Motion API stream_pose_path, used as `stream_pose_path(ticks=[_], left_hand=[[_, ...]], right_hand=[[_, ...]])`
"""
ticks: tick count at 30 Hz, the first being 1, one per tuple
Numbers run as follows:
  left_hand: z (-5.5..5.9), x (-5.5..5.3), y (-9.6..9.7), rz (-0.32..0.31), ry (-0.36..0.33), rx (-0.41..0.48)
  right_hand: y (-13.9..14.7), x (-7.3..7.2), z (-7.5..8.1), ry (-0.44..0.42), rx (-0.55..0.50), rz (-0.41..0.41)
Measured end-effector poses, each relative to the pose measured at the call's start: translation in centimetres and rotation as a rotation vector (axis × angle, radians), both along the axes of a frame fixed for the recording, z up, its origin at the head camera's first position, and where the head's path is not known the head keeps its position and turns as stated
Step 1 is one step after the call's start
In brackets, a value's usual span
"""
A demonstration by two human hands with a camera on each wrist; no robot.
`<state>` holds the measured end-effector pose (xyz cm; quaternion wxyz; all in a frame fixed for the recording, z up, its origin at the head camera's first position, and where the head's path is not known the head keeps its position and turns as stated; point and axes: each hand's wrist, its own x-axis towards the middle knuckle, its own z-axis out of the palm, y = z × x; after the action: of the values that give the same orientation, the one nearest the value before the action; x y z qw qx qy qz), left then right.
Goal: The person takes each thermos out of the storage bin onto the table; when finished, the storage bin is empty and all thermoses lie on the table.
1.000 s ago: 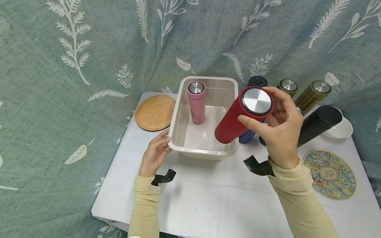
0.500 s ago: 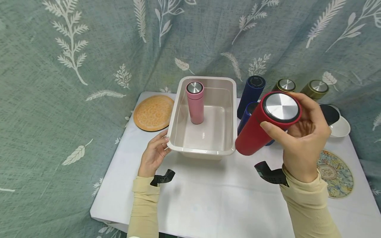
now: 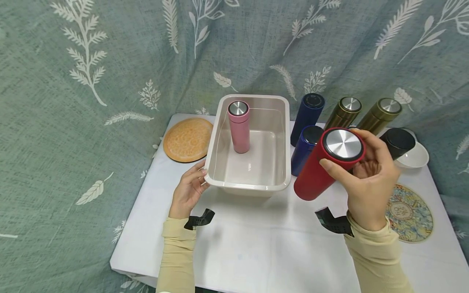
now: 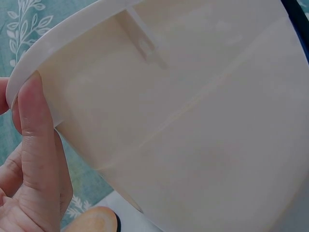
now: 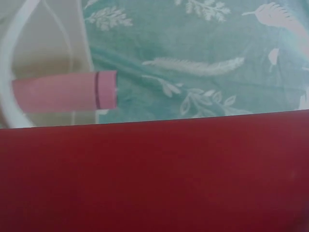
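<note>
My right hand [image 3: 373, 179] grips a red thermos bottle [image 3: 318, 171] around its upper part, thumb and fingers on opposite sides of the steel-topped lid. The bottle is just right of the beige plastic basin [image 3: 220, 134]; whether its base touches the table I cannot tell. Its red side fills the lower half of the right wrist view [image 5: 154, 179]. With the left hand [image 3: 187, 194] I hold the basin at its front left corner, and the left wrist view shows the thumb [image 4: 36, 125] against the wall under the rim. A pink thermos bottle [image 3: 240, 132] stands inside the basin.
Two blue bottles [image 3: 307, 118] stand right of the basin. Behind my right hand are two olive-gold bottles [image 3: 381, 116], a black bottle [image 3: 399, 142] and a white bowl [image 3: 417, 156]. A patterned round mat [image 3: 410, 215] lies at right, an orange round mat [image 3: 188, 139] at left.
My right hand has carried the red bottle from over the basin's right side to the right, out past the rim, then slightly lower. The left hand keeps its hold on the basin corner.
</note>
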<state>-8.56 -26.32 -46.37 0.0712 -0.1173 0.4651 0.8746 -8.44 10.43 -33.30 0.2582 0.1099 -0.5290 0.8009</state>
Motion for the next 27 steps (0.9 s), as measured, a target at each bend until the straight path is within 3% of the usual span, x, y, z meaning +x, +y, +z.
stream_pose_path(ticks=[14,22,27], left_hand=[[0.0,-0.1,0.0,0.002,-0.006,-0.008],[0.0,-0.1,0.0,-0.004,-0.005,-0.018],[0.0,-0.1,0.0,-0.004,-0.007,-0.014]], right_hand=[[0.1,0.3,-4.5,-0.201,0.226,-0.055],[-0.2,0.2,-6.7,-0.3,0.278,-0.164],[-0.1,-0.3,-7.9,-0.292,0.259,-0.15]])
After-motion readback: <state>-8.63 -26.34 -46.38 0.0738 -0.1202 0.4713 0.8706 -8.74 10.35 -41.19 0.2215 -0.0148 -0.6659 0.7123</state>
